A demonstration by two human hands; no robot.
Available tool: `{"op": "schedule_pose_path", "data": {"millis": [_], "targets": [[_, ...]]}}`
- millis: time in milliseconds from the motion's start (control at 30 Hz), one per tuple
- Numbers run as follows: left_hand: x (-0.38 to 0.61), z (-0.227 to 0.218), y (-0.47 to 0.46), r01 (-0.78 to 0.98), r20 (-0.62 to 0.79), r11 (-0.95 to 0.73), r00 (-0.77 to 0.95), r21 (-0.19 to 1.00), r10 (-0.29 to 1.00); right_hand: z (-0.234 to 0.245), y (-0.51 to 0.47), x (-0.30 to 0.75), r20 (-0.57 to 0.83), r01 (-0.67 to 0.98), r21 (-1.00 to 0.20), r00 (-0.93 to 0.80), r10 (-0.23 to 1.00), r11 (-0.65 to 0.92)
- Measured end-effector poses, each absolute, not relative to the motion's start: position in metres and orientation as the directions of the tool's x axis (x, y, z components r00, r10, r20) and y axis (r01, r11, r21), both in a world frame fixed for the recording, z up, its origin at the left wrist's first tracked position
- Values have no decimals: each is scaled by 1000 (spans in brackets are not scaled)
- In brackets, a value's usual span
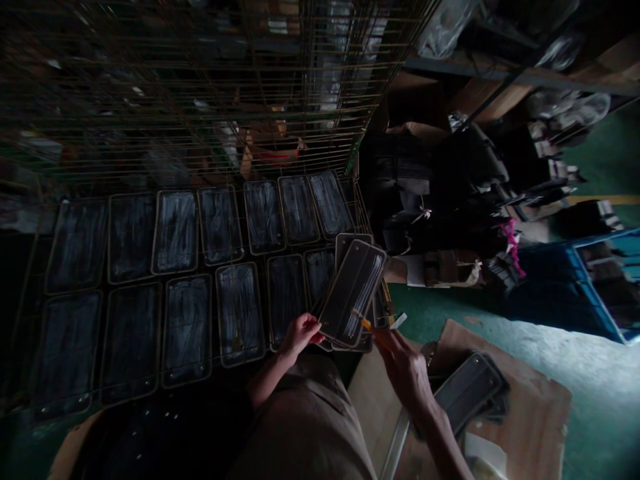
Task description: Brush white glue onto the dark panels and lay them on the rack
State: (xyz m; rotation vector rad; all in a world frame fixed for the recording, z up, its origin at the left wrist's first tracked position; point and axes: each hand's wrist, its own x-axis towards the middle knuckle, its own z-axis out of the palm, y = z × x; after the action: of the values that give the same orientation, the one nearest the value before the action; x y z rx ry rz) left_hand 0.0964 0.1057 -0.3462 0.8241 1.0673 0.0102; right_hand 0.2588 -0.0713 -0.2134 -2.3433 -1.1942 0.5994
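A dark rectangular panel with rounded corners and a pale edge (345, 287) is tilted in front of me. My left hand (303, 331) pinches its lower left corner. In my right hand (404, 363) is a brush with a yellow-orange handle (369, 325), its tip touching the panel's face. Whitish streaks run along the panel's right side under the tip. Beneath it other similar panels (353, 241) partly show. To the left, several panels with whitish smears (239, 313) lie in two rows on a wire rack.
Wire mesh (200, 127) rises behind the rows of panels. At the right, a stack of similar dark panels (470, 393) lies on cardboard (543, 400). Further right stand a blue crate (545, 280) and bundles of dark material (400, 173) on the green floor.
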Motion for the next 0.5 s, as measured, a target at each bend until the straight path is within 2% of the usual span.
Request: {"op": "schedule_pose_path", "data": {"millis": [133, 233, 367, 500], "targets": [[96, -351, 103, 349, -757, 711, 521, 611, 395, -221, -21, 322, 2, 706, -461, 606, 796, -537], [96, -352, 102, 340, -753, 717, 534, 609, 386, -232, 7, 348, 65, 741, -371, 621, 781, -559], [95, -351, 103, 335, -756, 726, 534, 601, 380, -245, 16, 351, 76, 755, -319, 624, 778, -574], [96, -350, 104, 323, -758, 734, 525, 597, 386, -245, -4, 318, -33, 765, -355, 564, 825, -538]]}}
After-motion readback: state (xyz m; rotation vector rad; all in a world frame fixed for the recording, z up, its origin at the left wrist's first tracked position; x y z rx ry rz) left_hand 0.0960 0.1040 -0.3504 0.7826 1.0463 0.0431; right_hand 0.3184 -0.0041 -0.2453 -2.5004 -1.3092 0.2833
